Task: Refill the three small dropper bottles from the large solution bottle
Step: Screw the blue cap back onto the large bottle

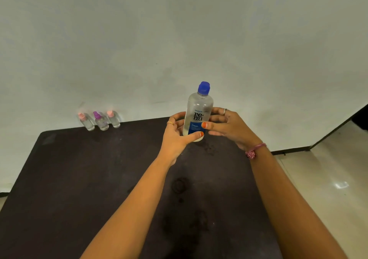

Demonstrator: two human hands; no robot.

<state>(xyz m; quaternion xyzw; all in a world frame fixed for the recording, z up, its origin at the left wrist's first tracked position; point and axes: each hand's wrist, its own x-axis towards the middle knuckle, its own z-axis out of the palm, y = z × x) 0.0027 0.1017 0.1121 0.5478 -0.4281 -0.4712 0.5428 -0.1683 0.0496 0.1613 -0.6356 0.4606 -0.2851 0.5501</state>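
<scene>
The big bottle is gripped by the left hand and steadied by the right hand's curled fingers, likely for uncapping.

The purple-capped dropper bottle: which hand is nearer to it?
Left. The left hand grips the large solution bottle from the side facing the purple-capped dropper bottle; the right hand is on the bottle's far side, farther away.
</scene>
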